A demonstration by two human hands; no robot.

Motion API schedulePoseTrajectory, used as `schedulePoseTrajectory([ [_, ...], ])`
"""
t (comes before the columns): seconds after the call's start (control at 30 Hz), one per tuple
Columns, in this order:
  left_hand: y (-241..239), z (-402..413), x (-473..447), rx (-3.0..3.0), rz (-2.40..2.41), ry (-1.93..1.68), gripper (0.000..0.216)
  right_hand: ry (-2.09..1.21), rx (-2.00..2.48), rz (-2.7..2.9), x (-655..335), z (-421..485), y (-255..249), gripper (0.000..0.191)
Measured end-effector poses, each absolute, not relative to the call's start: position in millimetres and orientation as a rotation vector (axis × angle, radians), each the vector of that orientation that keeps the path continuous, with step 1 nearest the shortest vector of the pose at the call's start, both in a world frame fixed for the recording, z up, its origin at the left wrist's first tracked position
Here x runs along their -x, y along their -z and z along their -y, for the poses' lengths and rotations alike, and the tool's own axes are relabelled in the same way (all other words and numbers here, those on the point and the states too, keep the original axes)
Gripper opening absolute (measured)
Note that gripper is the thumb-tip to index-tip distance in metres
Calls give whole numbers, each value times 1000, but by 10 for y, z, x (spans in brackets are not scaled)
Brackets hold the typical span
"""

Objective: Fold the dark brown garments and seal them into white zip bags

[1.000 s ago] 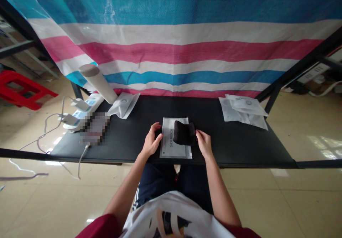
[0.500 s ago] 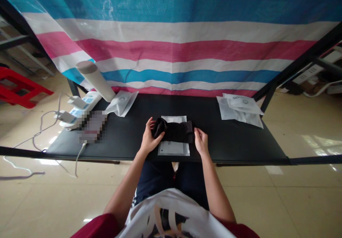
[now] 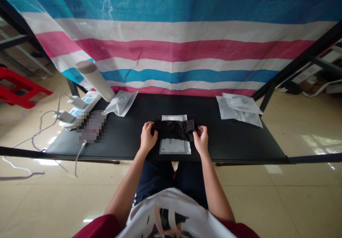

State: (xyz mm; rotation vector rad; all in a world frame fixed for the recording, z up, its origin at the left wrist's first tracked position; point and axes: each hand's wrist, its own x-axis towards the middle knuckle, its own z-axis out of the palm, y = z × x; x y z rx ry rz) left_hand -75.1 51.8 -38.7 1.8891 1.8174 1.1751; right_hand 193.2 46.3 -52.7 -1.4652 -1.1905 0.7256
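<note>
A black piece of cloth (image 3: pixel 174 129) is stretched out sideways between my two hands, just above a white flat packet (image 3: pixel 175 146) that lies on the black table (image 3: pixel 235 142). My left hand (image 3: pixel 148 137) is closed on the cloth's left end. My right hand (image 3: pixel 201 138) pinches its right end. Part of the packet is hidden under the cloth.
A white tube (image 3: pixel 94 80) leans at the back left beside a white pouch (image 3: pixel 121 102). A power strip with plugs and cables (image 3: pixel 76 111) sits at the left end, next to a blurred object (image 3: pixel 92 126). More white pouches (image 3: pixel 240 110) lie at the back right. A striped tarp (image 3: pixel 171 35) hangs behind.
The cloth was a folded bundle on the packet by my right hand. My left hand took its left end and both hands have unrolled and spread it wide.
</note>
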Motion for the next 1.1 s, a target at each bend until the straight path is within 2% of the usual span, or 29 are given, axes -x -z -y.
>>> schedulePoseTrajectory([
  [0.13, 459, -552, 744, -2009, -1844, -1049, 35, -662, 1470, 1354, -1955, -481, 535, 22],
  [0.23, 504, -572, 742, -2054, -1840, -1012, 40, -583, 1466, 1421, -1953, -486, 508, 37],
  [0.33, 499, -569, 741, -2056, -1835, -1008, 54, -582, 1502, 1433, -1944, -471, 475, 53],
  [0.5, 416, -535, 731, -2098, -1780, -969, 71, -612, 1502, 1426, -1946, -449, 482, 60],
  [0.67, 386, -514, 714, -1973, -1905, -1039, 54, -663, 1457, 1300, -1924, -454, 523, 60],
  [0.77, 380, -503, 708, -1904, -1960, -1057, 38, -702, 1421, 1260, -1908, -461, 523, 50],
  [0.9, 375, -498, 716, -1877, -1957, -1092, 29, -681, 1418, 1264, -1924, -472, 524, 37],
  [1.1, 363, -499, 767, -1769, -1823, -1398, 11, -694, 1259, 1152, -1960, -490, 507, 23],
])
